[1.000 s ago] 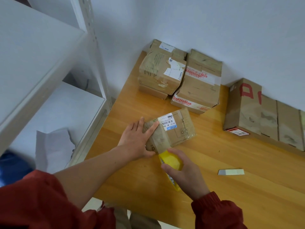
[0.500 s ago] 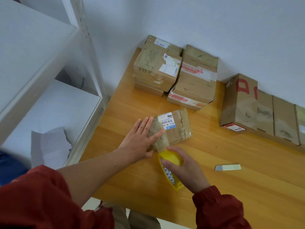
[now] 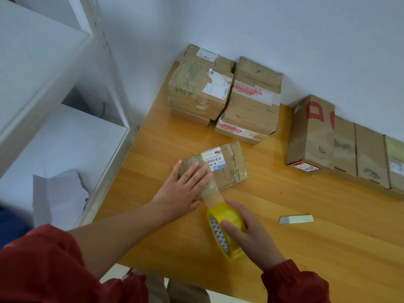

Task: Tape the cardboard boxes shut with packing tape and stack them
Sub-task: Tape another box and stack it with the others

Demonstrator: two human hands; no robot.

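Note:
A small flat cardboard box (image 3: pixel 231 169) with a white barcode label lies on the wooden table (image 3: pixel 306 248). My left hand (image 3: pixel 185 189) lies flat on the box's near left end, fingers straight, pressing it down. My right hand (image 3: pixel 249 235) grips a yellow roll of packing tape (image 3: pixel 225 230) just in front of the box. A clear strip of tape (image 3: pixel 211 193) runs from the roll up onto the box.
Two stacked boxes (image 3: pixel 200 88) and a larger box (image 3: pixel 251 103) stand at the back by the wall. A row of boxes (image 3: pixel 341 141) lines the right. A small utility knife (image 3: pixel 295 219) lies right of my right hand. White shelving (image 3: pixel 43 106) stands at left.
My right hand has pulled the tape roll toward me, drawing out more clear tape. My left hand has slid further onto the box top with fingers spread flat.

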